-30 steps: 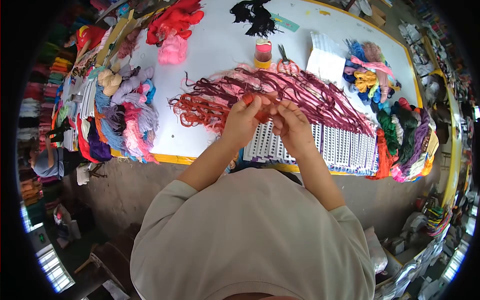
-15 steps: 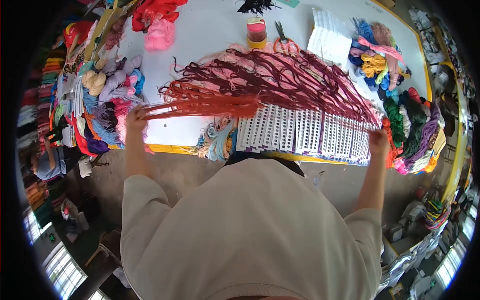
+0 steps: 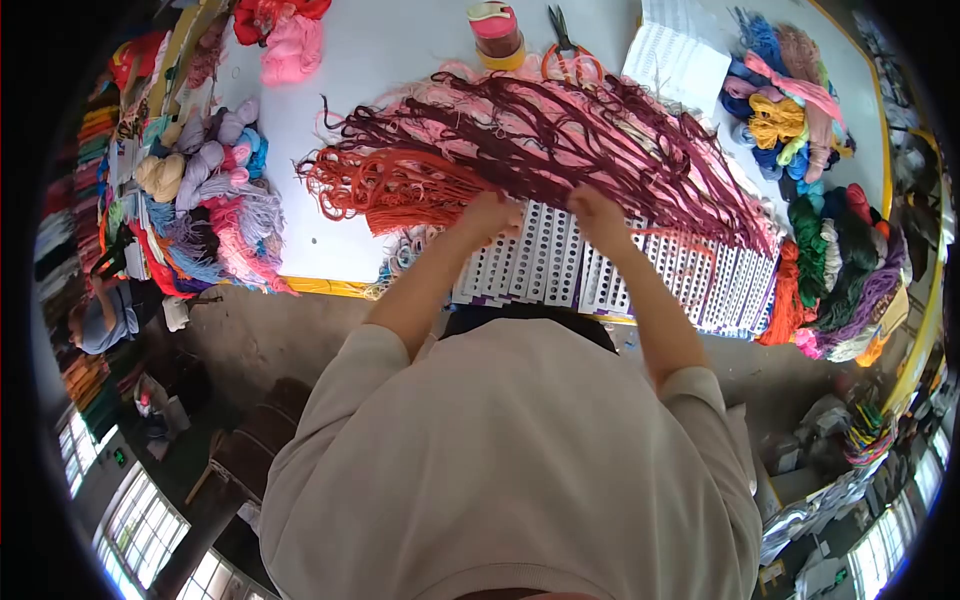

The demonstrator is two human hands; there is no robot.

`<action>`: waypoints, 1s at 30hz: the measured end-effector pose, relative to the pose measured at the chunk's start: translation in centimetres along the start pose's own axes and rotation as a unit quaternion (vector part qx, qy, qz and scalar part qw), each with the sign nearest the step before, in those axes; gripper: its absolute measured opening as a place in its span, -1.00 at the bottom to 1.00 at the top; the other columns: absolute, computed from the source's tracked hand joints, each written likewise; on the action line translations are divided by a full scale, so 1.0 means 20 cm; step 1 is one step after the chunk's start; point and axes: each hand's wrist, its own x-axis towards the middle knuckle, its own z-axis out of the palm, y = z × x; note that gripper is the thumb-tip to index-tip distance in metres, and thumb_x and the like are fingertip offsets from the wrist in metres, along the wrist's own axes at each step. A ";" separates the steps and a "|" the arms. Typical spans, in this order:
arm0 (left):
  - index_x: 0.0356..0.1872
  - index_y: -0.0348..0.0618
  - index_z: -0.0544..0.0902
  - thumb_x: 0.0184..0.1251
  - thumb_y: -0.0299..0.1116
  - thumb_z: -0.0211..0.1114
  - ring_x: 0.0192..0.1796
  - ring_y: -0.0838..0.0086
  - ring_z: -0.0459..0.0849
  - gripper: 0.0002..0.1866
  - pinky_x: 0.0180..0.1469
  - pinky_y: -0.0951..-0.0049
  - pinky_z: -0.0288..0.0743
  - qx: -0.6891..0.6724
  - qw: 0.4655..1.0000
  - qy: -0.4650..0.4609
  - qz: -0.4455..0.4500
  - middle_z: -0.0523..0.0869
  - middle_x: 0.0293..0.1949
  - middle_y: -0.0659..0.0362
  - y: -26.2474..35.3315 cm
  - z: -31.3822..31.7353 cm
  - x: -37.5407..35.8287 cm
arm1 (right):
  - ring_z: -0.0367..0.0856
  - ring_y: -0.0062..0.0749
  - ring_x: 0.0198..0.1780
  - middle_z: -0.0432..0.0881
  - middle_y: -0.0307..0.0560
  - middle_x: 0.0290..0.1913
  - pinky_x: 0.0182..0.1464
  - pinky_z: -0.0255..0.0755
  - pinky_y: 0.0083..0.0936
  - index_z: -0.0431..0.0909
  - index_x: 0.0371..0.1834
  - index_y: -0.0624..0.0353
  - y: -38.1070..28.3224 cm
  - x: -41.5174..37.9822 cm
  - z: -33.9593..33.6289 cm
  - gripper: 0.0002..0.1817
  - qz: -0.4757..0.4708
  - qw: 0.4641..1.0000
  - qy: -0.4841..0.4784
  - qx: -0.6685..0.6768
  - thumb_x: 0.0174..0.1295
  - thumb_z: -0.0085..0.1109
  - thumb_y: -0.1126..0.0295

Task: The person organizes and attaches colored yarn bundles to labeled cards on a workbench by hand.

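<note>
Orange-red yarn [image 3: 405,190]: spread left of our left hand [image 3: 490,217], one end at its fingers.
Left grip: curled; we cannot tell whether it holds strands.
Right grip: our right hand [image 3: 600,217] is curled too (contents hidden from us).
Punched cards [image 3: 545,262]: under and between our hands.
Maroon yarn [image 3: 545,150]: just beyond both.
Scissors [image 3: 565,45]: farther out, beside the lidded container [image 3: 497,38].

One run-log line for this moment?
left hand: at orange yarn | right hand: by maroon yarn | grips: unclear | dotted cards: nearer body | scissors: beyond yarn, beside jar
</note>
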 end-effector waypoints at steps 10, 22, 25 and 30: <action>-0.59 -0.19 0.51 0.26 -0.31 0.16 -0.74 0.56 0.27 -0.74 -0.70 0.50 0.08 -0.171 0.983 -0.052 0.040 0.48 -0.69 0.21 0.01 0.12 0.10 | 0.62 0.00 -0.33 0.61 0.09 -0.41 -0.25 0.45 -0.22 0.38 -0.13 0.07 0.02 0.16 0.15 -0.83 0.058 0.991 -0.117 -0.001 0.31 0.05 0.28; -0.12 -0.19 0.57 0.23 -0.44 0.12 -0.72 0.63 0.28 -0.78 -0.69 0.58 0.06 -0.474 0.876 -0.091 -0.027 0.65 -0.46 0.20 0.06 0.05 -0.07 | 0.61 -0.41 -0.45 0.61 -0.08 -0.47 -0.33 0.43 -0.42 0.45 -0.11 0.12 -0.03 0.15 0.12 -0.79 0.114 0.982 -0.147 0.037 0.28 0.11 0.28; -0.10 -0.19 0.55 0.26 -0.42 0.13 -0.69 0.68 0.28 -0.79 -0.69 0.66 0.04 -0.326 0.930 -0.170 0.005 0.69 -0.32 0.16 0.13 0.07 -0.11 | 0.60 -0.42 -0.44 0.62 -0.08 -0.44 -0.30 0.44 -0.45 0.52 -0.12 0.13 -0.01 0.14 0.13 -0.77 0.107 0.979 -0.139 0.109 0.25 0.15 0.26; -0.24 -0.27 0.60 0.29 -0.34 0.11 -0.69 0.62 0.38 -0.80 -0.70 0.54 0.19 0.122 0.983 -0.046 0.131 0.70 -0.41 0.13 0.02 0.10 0.06 | 0.66 -0.23 -0.34 0.68 -0.04 -0.36 -0.22 0.50 -0.34 0.55 -0.12 0.10 -0.05 0.15 0.11 -0.66 0.016 0.985 -0.160 -0.063 0.21 0.19 0.09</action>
